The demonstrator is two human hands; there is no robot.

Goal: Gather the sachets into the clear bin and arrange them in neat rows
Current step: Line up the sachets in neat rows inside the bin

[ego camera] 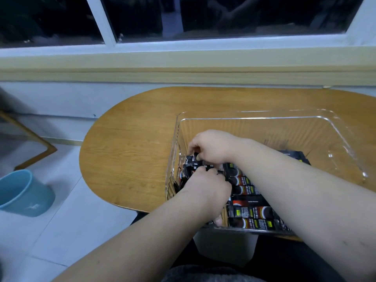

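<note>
Head view, the only one.

Sachets (251, 212): slim black stick packs with red-brown print. Judged light, thin and limp along the length, with a loose fill inside. Glossy film, so probably slippery against each other and prone to fanning out of line. Unlikely to break, but easily creased if squeezed mid-length. Best taken by the flat crimped ends or pinched across the short width, several at a time, then squared up against a wall.

Clear bin (284, 118): rigid, transparent, open-topped. Stands on the wooden surface (132, 151), toward its near right part. Cannot tell whether the near wall overhangs the edge. Holds every sachet in sight. One row lies flat, side by side, lengthwise left to right, and builds from the near wall toward the middle. A few more dark packs show behind the right forearm, arrangement hidden. Only the near part of the bin is filled so far.

Left hand (205, 190): inside the bin by the left wall, fingers curled round the left ends of the row. Right hand (211, 148): just beyond it, fingers curled, pinching the ends of a few sachets at the row's far end. Both hands narrow, closed on packs, nearly touching each other.

Elsewhere: blue bucket (22, 194) on the floor, left of the surface.
</note>
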